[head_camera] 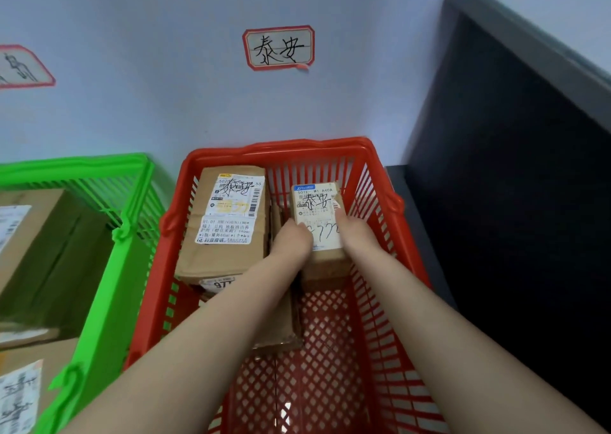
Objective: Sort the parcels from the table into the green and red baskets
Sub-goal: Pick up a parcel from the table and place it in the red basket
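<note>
Head cam: left hand (292, 238) and right hand (355, 232), grip pinching the small parcel (319, 208) by its sides. They'd best set it flat just right of the big parcel (228, 215), then release.

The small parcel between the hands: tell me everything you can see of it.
The small parcel is a brown cardboard box, its top covered by a white shipping label with a blue header and black handwriting. It is held label up inside the red basket, at the far right, beside a larger parcel. The left hand and the right hand grip its sides, thumbs on the label.
</note>
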